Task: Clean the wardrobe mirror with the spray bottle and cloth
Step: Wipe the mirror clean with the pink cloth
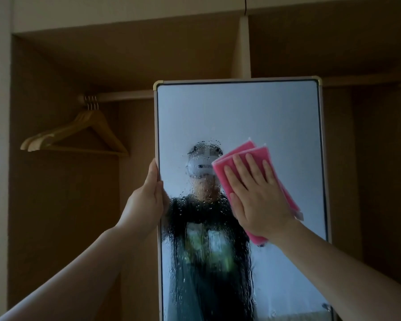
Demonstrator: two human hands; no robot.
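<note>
**Wiping step under way, wet patch left of the cloth still to clear**

The wardrobe stands open behind everything, its rail carrying a bunch of wooden hangers well to the left of the gripping hand. In front of it stands the mirror, a tall framed panel. Its glass is dry and clear above the wiping hand, and beaded with spray droplets and runs from the cloth's left edge downward.

The left hand is closed around the mirror's left frame edge, thumb on the front, steadying the panel. The right hand lies flat with fingers spread, palm pressing the pink cloth against the glass; it is a press, not a closed grasp. The folded cloth sticks out above the fingertips and below the heel of the palm, and its reflection shows at its right side.

The spray bottle is not in view.

Judging by the droplets, spraying is done and wiping is the step in hand. The next move likely calls for dragging the cloth left and down from the palm, across the wet band, keeping even pressure while the left hand holds the frame against the push.
</note>
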